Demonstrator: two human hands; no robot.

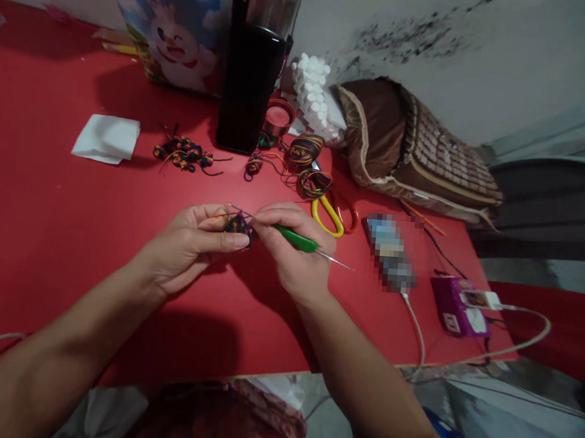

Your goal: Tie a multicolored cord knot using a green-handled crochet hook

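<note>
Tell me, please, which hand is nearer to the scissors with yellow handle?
Right. The right hand, gripping the green-handled hook, is just left of the scissors; the left hand, pinching the yarn piece, is farther left, beyond the right hand.

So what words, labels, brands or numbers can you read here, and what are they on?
"真果!" on the cartoon bag; the lettering before it is partly cut off.
Purple box: white label patches, too small to read.
Phone: screen pixelated, unreadable.
No brand or number is legible anywhere.
</note>
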